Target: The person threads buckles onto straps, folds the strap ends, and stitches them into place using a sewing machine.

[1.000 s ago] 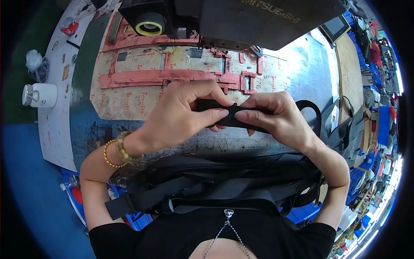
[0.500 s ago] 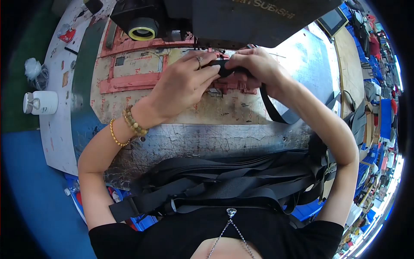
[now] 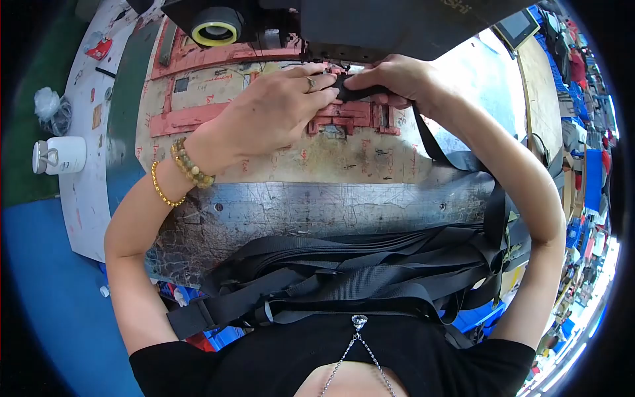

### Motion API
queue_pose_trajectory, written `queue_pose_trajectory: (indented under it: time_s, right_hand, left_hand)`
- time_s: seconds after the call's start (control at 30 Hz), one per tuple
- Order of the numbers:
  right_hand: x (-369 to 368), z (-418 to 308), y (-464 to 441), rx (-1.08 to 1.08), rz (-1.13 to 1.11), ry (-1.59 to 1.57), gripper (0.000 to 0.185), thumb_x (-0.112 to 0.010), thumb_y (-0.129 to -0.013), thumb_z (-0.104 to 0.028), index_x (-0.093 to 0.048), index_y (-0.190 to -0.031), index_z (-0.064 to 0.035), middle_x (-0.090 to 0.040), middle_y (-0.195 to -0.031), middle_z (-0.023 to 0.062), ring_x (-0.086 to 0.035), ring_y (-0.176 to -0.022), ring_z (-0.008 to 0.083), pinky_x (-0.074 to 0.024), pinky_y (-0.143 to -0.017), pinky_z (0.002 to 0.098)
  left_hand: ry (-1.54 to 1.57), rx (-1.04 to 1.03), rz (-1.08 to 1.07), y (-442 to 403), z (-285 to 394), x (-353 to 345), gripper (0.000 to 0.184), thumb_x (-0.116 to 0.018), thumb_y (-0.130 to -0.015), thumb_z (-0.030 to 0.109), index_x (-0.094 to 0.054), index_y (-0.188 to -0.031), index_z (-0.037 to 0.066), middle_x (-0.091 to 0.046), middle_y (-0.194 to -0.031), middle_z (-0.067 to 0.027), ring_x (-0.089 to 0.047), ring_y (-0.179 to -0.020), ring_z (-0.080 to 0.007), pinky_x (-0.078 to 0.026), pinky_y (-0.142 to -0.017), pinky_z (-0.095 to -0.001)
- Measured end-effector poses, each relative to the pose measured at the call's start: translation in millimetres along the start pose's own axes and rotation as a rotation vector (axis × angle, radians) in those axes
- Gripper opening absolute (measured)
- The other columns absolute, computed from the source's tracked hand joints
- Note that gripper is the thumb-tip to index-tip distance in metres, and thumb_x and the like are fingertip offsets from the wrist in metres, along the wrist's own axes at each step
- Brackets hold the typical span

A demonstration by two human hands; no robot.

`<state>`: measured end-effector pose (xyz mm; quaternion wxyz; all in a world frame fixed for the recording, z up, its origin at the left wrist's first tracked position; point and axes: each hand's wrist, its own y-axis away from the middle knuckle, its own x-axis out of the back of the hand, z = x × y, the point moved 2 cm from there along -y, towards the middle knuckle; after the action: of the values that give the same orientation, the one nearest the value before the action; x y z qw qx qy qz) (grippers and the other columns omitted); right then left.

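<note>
Under the head of a dark sewing machine [image 3: 377, 30], both my hands are on a folded piece of black webbing [image 3: 345, 91]. My left hand [image 3: 281, 106] presses its fingertips on the left end of the piece, palm down. My right hand [image 3: 397, 81] pinches the piece from the right, thumb on top. From there the strap [image 3: 428, 135] hangs down on the right toward the table's front. Beneath my hands lies a cardboard template with pink tape [image 3: 344, 114]. A thick bundle of black straps [image 3: 357, 264] lies across the table's front edge, against my body.
A white jar [image 3: 63, 155] and a plastic bag [image 3: 53, 109] stand at the left edge. A yellow-framed screen [image 3: 516, 28] is at the back right. The machine head hangs low over the back of the table. Blue bins and goods line the far right.
Both hands have moved forward with the black webbing, from above the template's front to under the machine head. The strap now trails behind my right hand.
</note>
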<state>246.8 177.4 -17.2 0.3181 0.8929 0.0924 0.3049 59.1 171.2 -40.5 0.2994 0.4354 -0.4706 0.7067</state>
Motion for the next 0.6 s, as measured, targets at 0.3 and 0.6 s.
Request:
queue_pose_trajectory:
  time_s: [0.3,0.6]
  right_hand:
    - [0.0,3.7,-15.7,0.156,0.044,-0.021,0.024,-0.075,-0.076,-0.013,-0.067,-0.091,0.0036,-0.066,-0.070,0.0110,-0.053,-0.045,0.0124,-0.0420,-0.041,0.0199]
    - [3.7,25.3,6.9,0.877,0.489,0.834,0.030,-0.071,-0.078,-0.019,-0.069,-0.105,-0.0066,-0.069,-0.097,0.0065,-0.061,-0.069,0.0175,-0.0480,-0.066,0.0256]
  left_hand:
    - [0.105,0.009,0.012,8.8,-8.2,-3.4,0.023,-0.060,-0.082,0.007,-0.064,-0.104,0.002,-0.062,-0.118,-0.0097,-0.055,-0.115,-0.0249,-0.047,-0.091,-0.0328]
    - [0.021,-0.018,-0.008,4.9,-3.0,-3.8,0.028,-0.059,-0.080,0.002,-0.064,-0.108,0.003,-0.063,-0.120,-0.0081,-0.056,-0.118,-0.0231,-0.049,-0.091,-0.0329]
